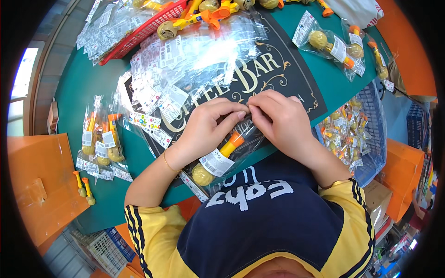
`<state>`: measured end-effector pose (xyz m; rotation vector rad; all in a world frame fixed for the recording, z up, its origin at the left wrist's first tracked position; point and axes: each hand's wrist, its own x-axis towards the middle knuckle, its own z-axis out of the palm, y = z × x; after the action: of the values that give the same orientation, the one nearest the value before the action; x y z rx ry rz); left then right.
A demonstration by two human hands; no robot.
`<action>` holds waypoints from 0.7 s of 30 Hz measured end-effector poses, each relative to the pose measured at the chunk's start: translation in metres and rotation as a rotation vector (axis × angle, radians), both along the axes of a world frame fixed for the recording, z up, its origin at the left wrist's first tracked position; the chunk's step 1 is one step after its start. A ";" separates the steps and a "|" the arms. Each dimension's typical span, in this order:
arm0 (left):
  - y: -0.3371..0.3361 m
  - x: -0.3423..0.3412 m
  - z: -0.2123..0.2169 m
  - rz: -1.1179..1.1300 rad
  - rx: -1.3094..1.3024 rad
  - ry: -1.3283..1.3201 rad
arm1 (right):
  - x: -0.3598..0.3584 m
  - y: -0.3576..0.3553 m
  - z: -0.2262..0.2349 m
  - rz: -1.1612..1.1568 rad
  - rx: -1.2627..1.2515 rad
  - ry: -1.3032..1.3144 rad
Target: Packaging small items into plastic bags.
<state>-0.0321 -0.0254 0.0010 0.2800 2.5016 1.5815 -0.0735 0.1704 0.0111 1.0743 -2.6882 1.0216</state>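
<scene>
My left hand (204,126) and my right hand (285,121) meet over the black printed mat (303,88), fingertips nearly touching. Both pinch the far edge of a clear plastic bag (251,143), thumbs against forefingers. Inside the bag lies a toy (203,175) with a gold ball end and a yellow and orange handle, and a white label across it. The ball end points toward my body, by my left wrist. Just beyond my left hand is a heap of flat clear bags (169,76) with printed header strips.
A red basket (139,34) stands far left, beside loose gold-ball toys (208,16). Bagged toys lie at left (103,143) and far right (331,46). A blue crate (374,134) of bagged toys is at my right. Orange boxes (44,183) flank the green table (69,99).
</scene>
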 end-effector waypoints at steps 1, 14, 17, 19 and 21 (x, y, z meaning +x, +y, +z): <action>0.000 -0.001 -0.001 0.012 0.013 0.005 | -0.001 0.001 0.000 -0.007 -0.022 -0.023; 0.000 -0.001 -0.012 0.273 0.492 -0.227 | -0.042 0.153 0.036 -0.228 0.485 -0.245; -0.002 -0.004 -0.009 0.236 0.550 -0.265 | -0.030 0.169 0.003 0.152 0.880 -0.556; -0.001 -0.009 -0.003 0.211 0.603 -0.304 | -0.013 0.182 -0.058 0.248 1.121 -0.498; -0.005 -0.005 -0.002 0.232 0.629 -0.322 | 0.003 0.186 -0.116 0.245 1.273 -0.544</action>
<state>-0.0366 -0.0303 -0.0013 -0.1903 1.7971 2.2653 -0.0707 0.3566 -0.1050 1.3580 -3.7294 -0.7495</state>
